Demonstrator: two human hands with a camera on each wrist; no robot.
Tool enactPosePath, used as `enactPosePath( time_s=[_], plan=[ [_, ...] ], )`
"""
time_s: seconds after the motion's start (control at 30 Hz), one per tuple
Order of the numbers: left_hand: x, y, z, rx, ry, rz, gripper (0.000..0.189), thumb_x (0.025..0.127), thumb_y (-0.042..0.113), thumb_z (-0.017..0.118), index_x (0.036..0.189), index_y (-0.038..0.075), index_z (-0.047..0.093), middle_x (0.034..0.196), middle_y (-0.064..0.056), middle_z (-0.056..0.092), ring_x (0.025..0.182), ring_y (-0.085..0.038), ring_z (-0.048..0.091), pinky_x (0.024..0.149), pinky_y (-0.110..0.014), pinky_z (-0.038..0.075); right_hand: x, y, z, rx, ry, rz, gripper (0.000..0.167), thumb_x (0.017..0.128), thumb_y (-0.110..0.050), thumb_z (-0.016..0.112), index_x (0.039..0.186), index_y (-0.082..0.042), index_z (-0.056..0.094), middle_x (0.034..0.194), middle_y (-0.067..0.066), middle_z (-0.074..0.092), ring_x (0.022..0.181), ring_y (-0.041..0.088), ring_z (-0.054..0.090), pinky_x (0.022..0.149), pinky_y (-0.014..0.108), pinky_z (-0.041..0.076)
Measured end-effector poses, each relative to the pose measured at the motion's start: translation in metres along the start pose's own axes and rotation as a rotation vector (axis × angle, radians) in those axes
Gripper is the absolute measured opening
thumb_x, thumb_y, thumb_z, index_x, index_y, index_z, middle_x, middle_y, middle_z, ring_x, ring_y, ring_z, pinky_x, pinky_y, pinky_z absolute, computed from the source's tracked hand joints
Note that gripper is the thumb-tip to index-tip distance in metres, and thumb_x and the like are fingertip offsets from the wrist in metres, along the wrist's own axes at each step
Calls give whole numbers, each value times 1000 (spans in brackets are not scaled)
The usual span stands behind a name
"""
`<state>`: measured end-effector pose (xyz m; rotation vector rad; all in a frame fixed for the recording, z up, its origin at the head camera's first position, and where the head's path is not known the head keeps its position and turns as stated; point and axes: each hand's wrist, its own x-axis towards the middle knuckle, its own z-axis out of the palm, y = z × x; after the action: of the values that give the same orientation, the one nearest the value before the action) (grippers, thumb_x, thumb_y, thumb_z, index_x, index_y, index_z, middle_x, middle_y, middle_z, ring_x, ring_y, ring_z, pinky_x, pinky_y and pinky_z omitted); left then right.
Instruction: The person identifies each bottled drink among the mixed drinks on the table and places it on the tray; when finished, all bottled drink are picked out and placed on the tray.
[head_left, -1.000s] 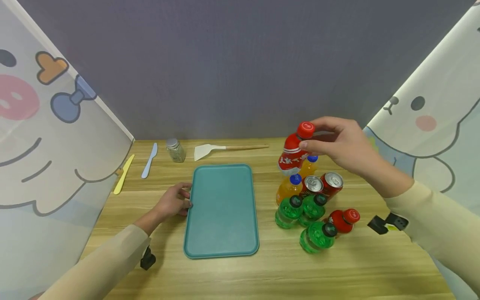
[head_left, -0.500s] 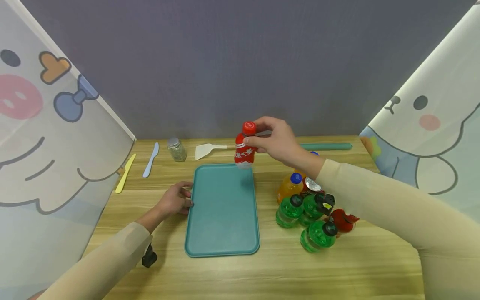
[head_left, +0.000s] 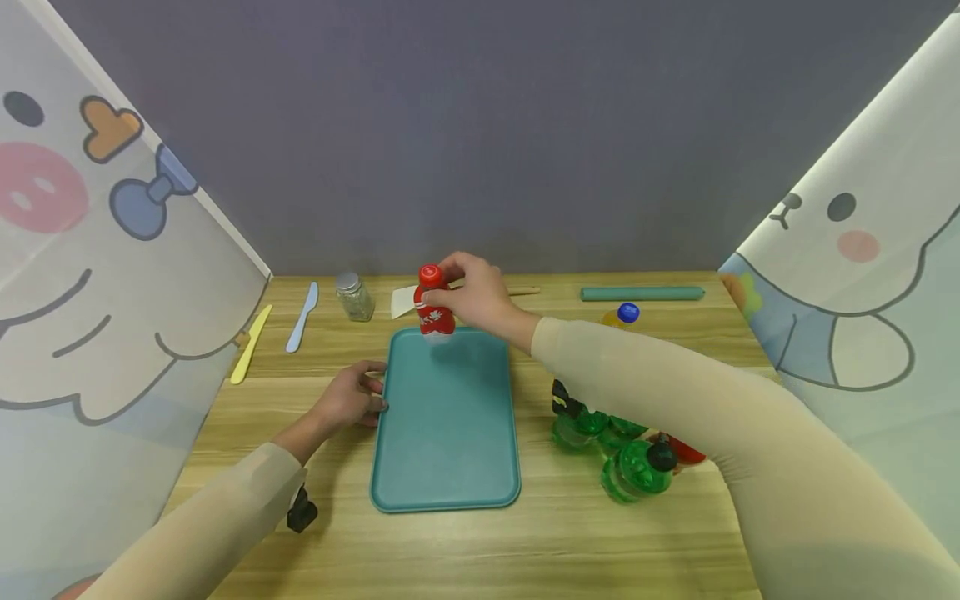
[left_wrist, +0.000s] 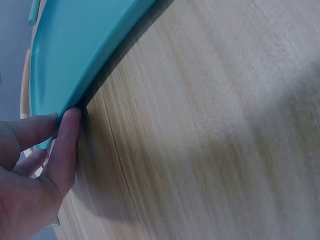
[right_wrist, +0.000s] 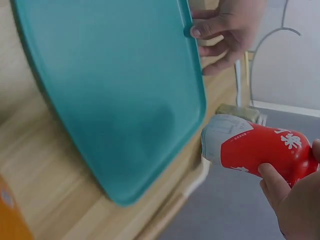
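My right hand point(head_left: 478, 292) grips a red-labelled soda bottle point(head_left: 435, 312) near its neck and holds it in the air over the far edge of a teal tray point(head_left: 450, 433). In the right wrist view the bottle point(right_wrist: 250, 147) is tilted, its clear base beside the tray's corner. Its red cap shows in the head view. The thumb and fingers of my left hand point(head_left: 351, 398) pinch the tray's left rim, as the left wrist view shows with the rim point(left_wrist: 95, 70) between the fingertips. The tray lies flat, with nothing on it.
Several green bottles point(head_left: 633, 473) and an orange drink bottle point(head_left: 618, 317) stand right of the tray, partly hidden by my right sleeve. Behind lie a spatula point(head_left: 402, 302) and a green rod point(head_left: 642, 293). A jar point(head_left: 355, 297), blue knife point(head_left: 302, 318) and yellow knife point(head_left: 251, 344) sit left.
My right hand has carried the red-labelled soda bottle leftward from above the drinks group to over the tray's far edge. My left hand has stayed at the tray's rim.
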<state>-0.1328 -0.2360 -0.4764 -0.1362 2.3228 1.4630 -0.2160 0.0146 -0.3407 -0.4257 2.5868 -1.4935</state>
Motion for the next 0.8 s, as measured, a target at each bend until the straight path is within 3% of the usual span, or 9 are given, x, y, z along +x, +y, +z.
enactPosePath(
  time_s=[0.33,0.8],
  plan=[
    [4,1,2,11,22,-6,68,88,-12,65,150,-3,40,113,-23,54,74,-23,66,64,-42,63,12,15,46,23,45,48,35,90,-22,81,117,-11,63,113,6,68,101,21,66,81,30,60],
    [2,2,3,9,24,-12,67,86,-13,65,148,-4,41,108,-20,54,73,-23,65,62,-43,63,20,27,78,47,60,85,35,90,-24,81,119,-12,64,116,6,68,104,21,66,86,32,58]
  ],
)
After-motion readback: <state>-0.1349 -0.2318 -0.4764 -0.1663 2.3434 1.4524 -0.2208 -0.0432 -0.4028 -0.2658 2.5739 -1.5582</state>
